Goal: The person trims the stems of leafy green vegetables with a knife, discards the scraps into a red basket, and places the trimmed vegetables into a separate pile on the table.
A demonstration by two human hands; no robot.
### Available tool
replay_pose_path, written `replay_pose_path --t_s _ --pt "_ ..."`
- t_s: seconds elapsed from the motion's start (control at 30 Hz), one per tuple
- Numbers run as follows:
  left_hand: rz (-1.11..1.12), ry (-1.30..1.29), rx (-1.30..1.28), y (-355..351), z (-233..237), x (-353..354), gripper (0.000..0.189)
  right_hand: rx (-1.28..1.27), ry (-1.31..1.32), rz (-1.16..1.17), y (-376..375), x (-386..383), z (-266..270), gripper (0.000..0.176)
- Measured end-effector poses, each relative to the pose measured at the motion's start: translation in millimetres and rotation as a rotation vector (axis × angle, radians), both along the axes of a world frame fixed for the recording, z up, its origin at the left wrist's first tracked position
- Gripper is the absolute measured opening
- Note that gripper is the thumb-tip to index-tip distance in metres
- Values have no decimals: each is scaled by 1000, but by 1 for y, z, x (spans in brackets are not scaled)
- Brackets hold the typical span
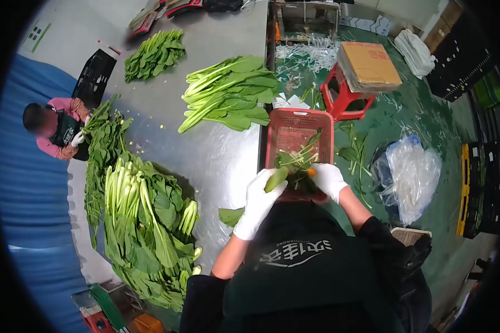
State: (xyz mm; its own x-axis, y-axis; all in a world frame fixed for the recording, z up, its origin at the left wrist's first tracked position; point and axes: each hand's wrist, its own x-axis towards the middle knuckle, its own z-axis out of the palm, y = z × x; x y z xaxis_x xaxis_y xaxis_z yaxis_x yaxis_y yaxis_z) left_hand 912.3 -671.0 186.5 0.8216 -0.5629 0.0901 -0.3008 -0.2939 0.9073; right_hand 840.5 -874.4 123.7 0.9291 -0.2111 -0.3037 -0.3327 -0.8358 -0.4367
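Status, as judged: partly complete. Two aligned groups of leafy greens, one large and one small, lie toward the far end of the grey metal tabletop. The large heap of pale-stemmed greens at the near left portion appears unprocessed. The white-gloved left hand, fingers closed, grips a broad green leaf. The white-gloved right hand, partly curled, holds a small orange object. Both are over the red perforated plastic crate, beside the tabletop's right edge; loose trimmings lie inside.
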Motion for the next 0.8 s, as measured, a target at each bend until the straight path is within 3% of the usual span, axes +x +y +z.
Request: replay_pose_path --t_s 0.07,0.13,0.2,0.23,0.27,0.33,0.4,0.43,0.5,0.57,0.63,0.8 --pt "-40 1 5 -1 1 10 28 68 -93 -105 -10 -3 -10 13" --pt "-61 35 34 5 2 2 30 383 -286 -226 -4 -5 0 17" --pt "18 398 -19 4 19 7 33 426 -321 -134 1 7 20 23" --pt "59 457 13 10 35 8 35 382 -391 -107 5 10 18 24" --pt "181 383 149 22 42 10 37 349 -463 -73 11 15 16 25" --pt "360 141 178 57 70 17 39 367 -451 -63 19 21 19 26" --pt "660 -162 475 106 81 32 39 353 -389 -68 22 18 6 25" --pt "784 -299 736 140 66 47 35 362 -393 -39 26 17 3 25" --pt "1027 -604 956 193 47 70 31 423 -307 -74 28 11 -8 24" --pt "1100 -661 1138 239 25 96 39 418 -342 -20 31 11 -26 24" --pt "1062 -513 1168 262 6 119 36 373 -347 46 39 15 -24 26" --pt "1057 -279 1012 241 24 110 41 352 -350 93 51 24 -6 28"
